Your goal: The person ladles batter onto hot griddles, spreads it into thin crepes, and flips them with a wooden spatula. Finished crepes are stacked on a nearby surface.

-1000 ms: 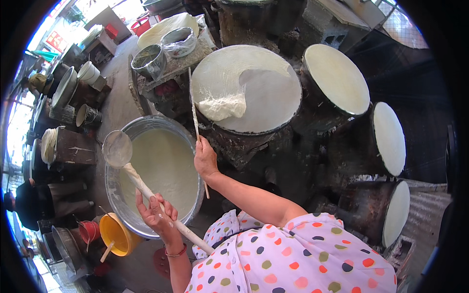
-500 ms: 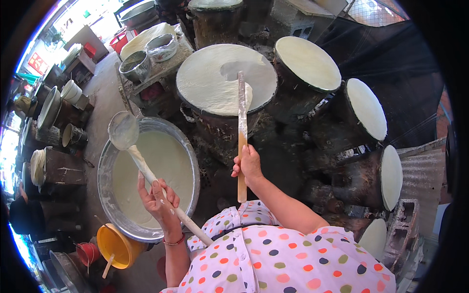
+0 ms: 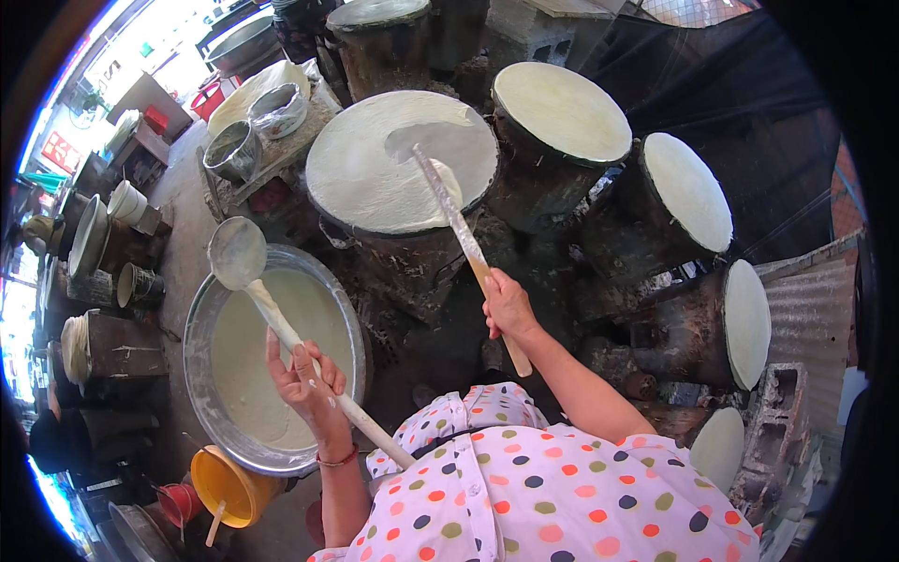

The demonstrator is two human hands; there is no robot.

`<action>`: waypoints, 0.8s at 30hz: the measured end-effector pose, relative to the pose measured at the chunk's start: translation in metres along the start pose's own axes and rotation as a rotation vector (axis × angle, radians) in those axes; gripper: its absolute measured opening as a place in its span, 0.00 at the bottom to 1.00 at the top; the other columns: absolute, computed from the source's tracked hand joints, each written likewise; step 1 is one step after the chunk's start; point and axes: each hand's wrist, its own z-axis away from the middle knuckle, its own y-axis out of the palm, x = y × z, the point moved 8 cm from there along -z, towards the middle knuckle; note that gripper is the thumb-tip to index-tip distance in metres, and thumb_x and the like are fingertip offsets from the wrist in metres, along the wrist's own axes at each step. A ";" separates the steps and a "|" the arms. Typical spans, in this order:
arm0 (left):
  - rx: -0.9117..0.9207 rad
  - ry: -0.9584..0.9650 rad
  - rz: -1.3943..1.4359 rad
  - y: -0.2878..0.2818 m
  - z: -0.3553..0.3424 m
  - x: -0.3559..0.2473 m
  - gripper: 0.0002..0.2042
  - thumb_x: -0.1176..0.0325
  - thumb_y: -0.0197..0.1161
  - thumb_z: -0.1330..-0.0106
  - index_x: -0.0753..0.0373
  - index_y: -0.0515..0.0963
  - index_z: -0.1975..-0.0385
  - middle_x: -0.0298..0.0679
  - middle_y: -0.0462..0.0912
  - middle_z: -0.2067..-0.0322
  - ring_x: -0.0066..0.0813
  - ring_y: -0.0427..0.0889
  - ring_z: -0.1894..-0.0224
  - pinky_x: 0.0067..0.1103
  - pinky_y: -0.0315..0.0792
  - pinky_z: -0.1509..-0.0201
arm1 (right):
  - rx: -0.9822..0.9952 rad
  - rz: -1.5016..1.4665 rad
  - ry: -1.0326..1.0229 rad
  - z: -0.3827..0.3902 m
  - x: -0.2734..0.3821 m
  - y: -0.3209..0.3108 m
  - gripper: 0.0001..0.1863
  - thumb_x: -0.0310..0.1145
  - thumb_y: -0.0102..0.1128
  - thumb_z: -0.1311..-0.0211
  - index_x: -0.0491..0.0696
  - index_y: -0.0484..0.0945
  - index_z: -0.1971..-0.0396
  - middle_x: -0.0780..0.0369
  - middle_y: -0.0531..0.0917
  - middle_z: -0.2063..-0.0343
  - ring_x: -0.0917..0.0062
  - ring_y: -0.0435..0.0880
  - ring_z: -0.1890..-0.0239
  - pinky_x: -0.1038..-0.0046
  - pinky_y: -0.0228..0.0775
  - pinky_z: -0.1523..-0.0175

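My left hand (image 3: 314, 389) is closed round the pale handle of a long ladle (image 3: 237, 254), index finger stretched out along it. Its round bowl hangs over the far left rim of a big metal basin (image 3: 198, 370) of pale, creamy batter (image 3: 281, 375). With my right hand (image 3: 510, 306) I grip a flat wooden stick (image 3: 461, 229), its blade coated white. The stick slants up and left over a round griddle (image 3: 412, 138), its tip at a bare grey patch. A pale, thin sheet of batter (image 3: 351, 169) covers the griddle's left part; a raised flap (image 3: 449, 184) shows beside the blade.
More round griddles on dark drums, one (image 3: 562, 110) beside mine, curve down the right, each covered pale. A yellow bucket (image 3: 229, 487) and a red pail (image 3: 178, 503) stand at lower left. Two metal pots (image 3: 234, 153) sit on a bench behind the basin. Concrete blocks (image 3: 777, 421) lie at right.
The stick has swung from upright to a leftward slant, its tip now farther left on the griddle. My right hand has shifted right. The whole view has turned slightly; the ladle stays in my left hand.
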 end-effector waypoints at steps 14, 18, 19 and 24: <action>-0.054 -0.018 -0.007 0.027 0.006 0.018 0.21 0.67 0.49 0.27 0.54 0.57 0.36 0.34 0.69 0.72 0.12 0.62 0.84 0.10 0.57 0.87 | -0.074 0.347 -0.302 -0.027 0.006 -0.061 0.12 0.40 0.40 0.30 0.49 0.70 0.65 0.54 0.75 0.83 0.60 0.76 0.83 0.60 0.69 0.79; -0.057 -0.028 -0.024 0.041 0.010 0.024 0.21 0.67 0.49 0.27 0.54 0.57 0.36 0.34 0.69 0.72 0.12 0.62 0.85 0.10 0.57 0.87 | -0.011 0.214 -0.201 -0.048 0.023 -0.056 0.13 0.40 0.39 0.29 0.47 0.68 0.69 0.63 0.68 0.90 0.76 0.71 0.92 0.73 0.65 0.89; -0.053 -0.034 -0.036 0.044 0.011 0.026 0.21 0.67 0.50 0.27 0.54 0.57 0.36 0.34 0.69 0.72 0.12 0.62 0.85 0.10 0.57 0.87 | -0.017 0.215 -0.237 -0.049 0.026 -0.055 0.13 0.40 0.39 0.29 0.47 0.68 0.69 0.62 0.69 0.90 0.76 0.72 0.92 0.73 0.65 0.90; -0.083 -0.031 -0.027 0.048 0.015 0.031 0.21 0.67 0.50 0.28 0.54 0.56 0.36 0.35 0.69 0.71 0.12 0.62 0.85 0.10 0.57 0.87 | 0.032 0.559 -0.552 -0.018 0.006 -0.071 0.11 0.38 0.44 0.31 0.49 0.72 0.58 0.47 0.79 0.74 0.48 0.78 0.66 0.52 0.70 0.64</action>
